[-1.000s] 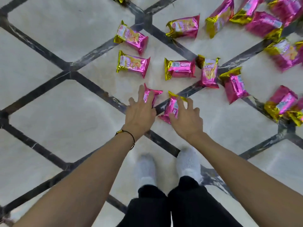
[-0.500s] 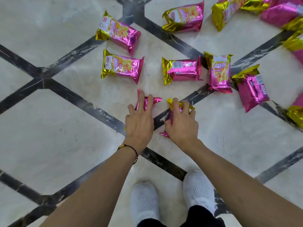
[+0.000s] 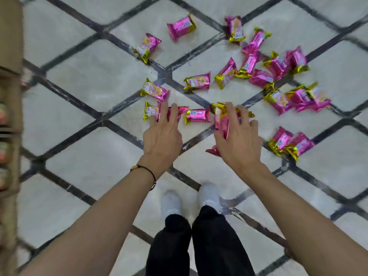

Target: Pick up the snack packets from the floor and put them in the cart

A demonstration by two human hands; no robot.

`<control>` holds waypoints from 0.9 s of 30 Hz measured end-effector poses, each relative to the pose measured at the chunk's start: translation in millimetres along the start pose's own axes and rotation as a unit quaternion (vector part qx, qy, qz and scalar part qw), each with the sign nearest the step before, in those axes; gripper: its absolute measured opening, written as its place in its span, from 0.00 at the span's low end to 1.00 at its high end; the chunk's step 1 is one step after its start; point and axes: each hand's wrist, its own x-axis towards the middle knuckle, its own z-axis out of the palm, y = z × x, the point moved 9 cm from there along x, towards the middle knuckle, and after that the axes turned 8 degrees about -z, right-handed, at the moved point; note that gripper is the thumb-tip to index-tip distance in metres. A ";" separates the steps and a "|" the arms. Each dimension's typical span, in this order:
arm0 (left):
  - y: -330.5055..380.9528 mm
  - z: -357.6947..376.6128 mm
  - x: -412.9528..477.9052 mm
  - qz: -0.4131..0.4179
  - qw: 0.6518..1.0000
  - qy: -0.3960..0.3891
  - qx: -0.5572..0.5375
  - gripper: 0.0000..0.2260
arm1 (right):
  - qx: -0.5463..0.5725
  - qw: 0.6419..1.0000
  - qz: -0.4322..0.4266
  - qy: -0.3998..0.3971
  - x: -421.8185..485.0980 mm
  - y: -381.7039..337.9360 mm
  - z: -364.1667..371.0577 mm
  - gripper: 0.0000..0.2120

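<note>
Several pink and gold snack packets lie scattered on the marble floor, most in a loose cluster (image 3: 278,70) at the upper right. My left hand (image 3: 162,136) is curled on one pink packet (image 3: 175,112), which pokes out past the fingertips. The fingers of my right hand (image 3: 237,142) are wrapped around another packet (image 3: 221,120), its gold end up and its pink tail below the palm. Both hands hover above the floor. One packet (image 3: 197,115) lies on the floor between them. No cart is in view.
The floor is pale marble with dark diagonal bands (image 3: 119,132). A brown shelf or stack of boxes (image 3: 10,46) runs down the left edge. My white shoes (image 3: 171,202) stand below my hands. Two more packets (image 3: 288,144) lie right of my right hand.
Both hands have closed on their packets and lifted off the floor. The view has pulled back, so more packets and the brown shelf at the left now show.
</note>
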 end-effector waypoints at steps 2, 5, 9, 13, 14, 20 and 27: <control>17.3 -79.7 -8.3 0.019 1.000 0.013 -0.002 0.32 | -0.002 1.000 -0.001 0.016 -4.5 -10.8 -78.6 0.31; 39.0 -200.7 -27.4 0.011 0.999 0.039 -0.010 0.29 | 0.013 0.999 -0.004 0.043 -15.2 -30.1 -192.6 0.32; 67.3 -349.6 -59.2 0.007 0.996 0.088 -0.006 0.28 | 0.013 0.997 -0.035 0.075 -32.1 -61.5 -328.6 0.32; 96.2 -462.9 -93.0 0.018 0.993 0.116 -0.022 0.26 | 0.012 0.994 -0.069 0.079 -47.1 -79.8 -433.7 0.32; 104.0 -483.3 -100.5 0.021 0.992 0.121 -0.029 0.25 | 0.008 0.994 -0.067 0.081 -48.7 -79.8 -456.2 0.31; 139.6 -567.4 -128.8 0.035 0.988 0.143 -0.043 0.26 | -0.033 0.992 -0.061 0.106 -69.9 -77.1 -557.2 0.28; 185.5 -629.1 -144.3 0.139 0.973 0.182 -0.033 0.22 | -0.052 0.987 0.022 0.148 -118.5 -46.9 -626.5 0.26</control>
